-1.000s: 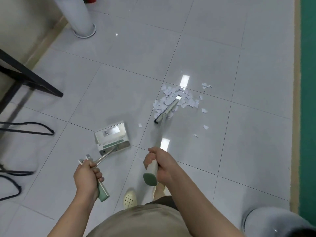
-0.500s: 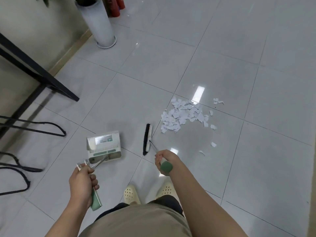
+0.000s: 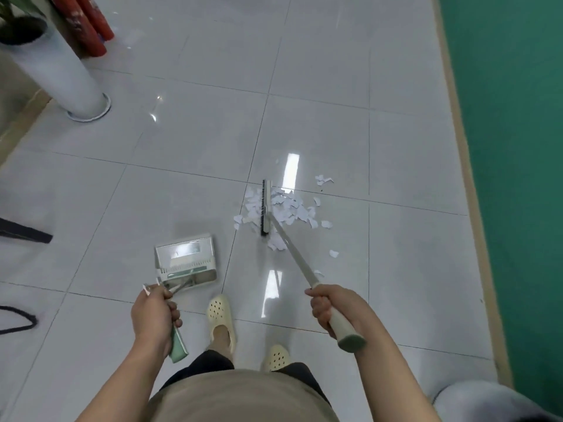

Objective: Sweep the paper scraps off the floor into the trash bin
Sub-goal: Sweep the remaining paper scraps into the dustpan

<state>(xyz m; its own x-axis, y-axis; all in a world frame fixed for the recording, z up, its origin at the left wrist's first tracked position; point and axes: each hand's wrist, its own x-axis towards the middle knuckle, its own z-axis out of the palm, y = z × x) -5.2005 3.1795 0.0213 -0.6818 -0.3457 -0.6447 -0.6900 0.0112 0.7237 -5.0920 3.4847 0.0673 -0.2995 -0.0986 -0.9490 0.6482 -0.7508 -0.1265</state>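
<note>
A heap of white paper scraps (image 3: 289,208) lies on the grey tiled floor, with a few strays to its right. The broom (image 3: 264,208) has its head lying in the heap's left part, bristles facing left. My right hand (image 3: 327,306) grips the broom's handle near its green end. My left hand (image 3: 155,312) grips the green-tipped handle of a white dustpan (image 3: 187,258), which rests on the floor left of the heap, apart from the scraps. No trash bin shows for certain.
A white cylindrical planter (image 3: 61,68) stands at the far left, red objects (image 3: 91,28) behind it. A dark table foot (image 3: 27,234) and black cables (image 3: 18,318) lie at the left edge. A green wall (image 3: 518,147) runs along the right. A grey rounded object (image 3: 475,400) sits bottom right.
The broom head went from beside the heap's near left forward into the heap. My right hand swung right. The dustpan stayed on the floor; the view shifted.
</note>
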